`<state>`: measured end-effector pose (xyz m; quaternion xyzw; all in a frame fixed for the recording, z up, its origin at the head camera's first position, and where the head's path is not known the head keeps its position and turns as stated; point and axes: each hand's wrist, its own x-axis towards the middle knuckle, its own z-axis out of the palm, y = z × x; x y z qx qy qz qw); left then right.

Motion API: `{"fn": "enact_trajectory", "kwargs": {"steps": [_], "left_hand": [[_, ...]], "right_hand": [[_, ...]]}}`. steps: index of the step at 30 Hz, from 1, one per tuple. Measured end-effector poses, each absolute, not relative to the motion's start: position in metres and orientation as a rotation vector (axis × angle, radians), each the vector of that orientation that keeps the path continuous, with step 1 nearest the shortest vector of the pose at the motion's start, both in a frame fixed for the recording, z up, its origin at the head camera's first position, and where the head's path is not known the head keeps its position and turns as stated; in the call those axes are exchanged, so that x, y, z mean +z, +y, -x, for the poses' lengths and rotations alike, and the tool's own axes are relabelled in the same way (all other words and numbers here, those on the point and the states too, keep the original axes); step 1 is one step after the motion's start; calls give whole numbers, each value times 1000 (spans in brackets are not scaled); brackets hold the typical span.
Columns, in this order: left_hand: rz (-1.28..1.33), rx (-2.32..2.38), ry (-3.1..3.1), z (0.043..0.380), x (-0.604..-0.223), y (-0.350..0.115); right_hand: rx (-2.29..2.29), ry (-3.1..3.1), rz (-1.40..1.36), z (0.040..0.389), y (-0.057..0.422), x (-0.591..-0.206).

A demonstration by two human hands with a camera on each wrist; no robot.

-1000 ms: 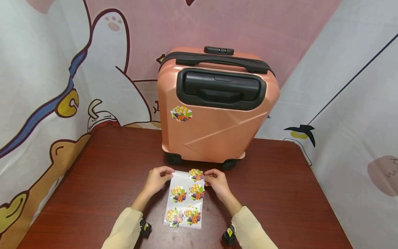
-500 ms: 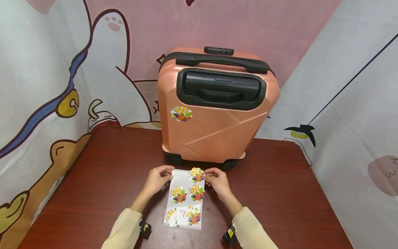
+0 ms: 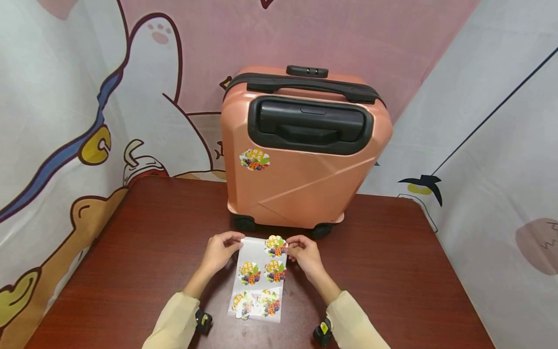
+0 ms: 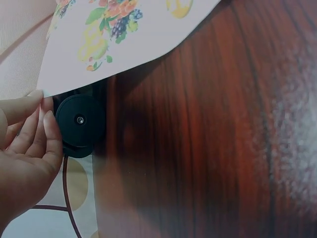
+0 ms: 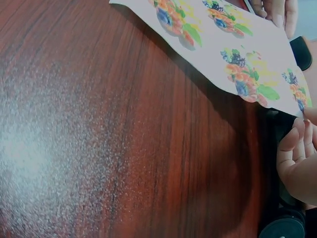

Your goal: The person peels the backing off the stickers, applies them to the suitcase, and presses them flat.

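Observation:
A white sheet of stickers (image 3: 254, 250) printed with bright fruit bunches is held up over the table, before an orange suitcase (image 3: 301, 184). My left hand (image 3: 220, 253) pinches the sheet's upper left corner between thumb and fingers; the left wrist view shows this grip on the sheet's edge (image 4: 64, 82). At the upper right corner, my right hand (image 3: 307, 256) pinches the sheet beside the top sticker (image 3: 275, 246). The sheet's upper left area bears no sticker. One matching fruit sticker (image 3: 255, 159) is on the suitcase's front, at left below the handle recess.
The suitcase stands on black wheels (image 3: 322, 230) at the back of the reddish-brown table (image 3: 144, 252). Its black trolley handle (image 3: 311, 121) is folded down in the recess. A cartoon-printed cloth (image 3: 348, 39) hangs behind. Black wrist cameras (image 3: 203, 321) sit at both cuffs.
Both hands keep their hold on the sheet. Its lower end has shifted slightly left, and the glare on its lower stickers has changed. The suitcase has not moved.

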<state>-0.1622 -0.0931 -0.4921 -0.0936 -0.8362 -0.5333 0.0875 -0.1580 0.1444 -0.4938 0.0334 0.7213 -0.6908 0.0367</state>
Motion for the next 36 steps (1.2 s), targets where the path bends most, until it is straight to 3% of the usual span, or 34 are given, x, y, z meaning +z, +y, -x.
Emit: {"fn": "enact_trajectory", "kwargs": {"steps": [15,22,36], "left_hand": [[260,-1634,-2415,162,-490,-91],[255,-1606,-2413,163,-489,-91],[272,-1632,-2390,164,-490,-88]], "right_hand": [[-2076,2287,-37,157,143,-474],[-2053,2381,-8,165,144,-486],[-1981,2512,65,153,137,-456]]}}
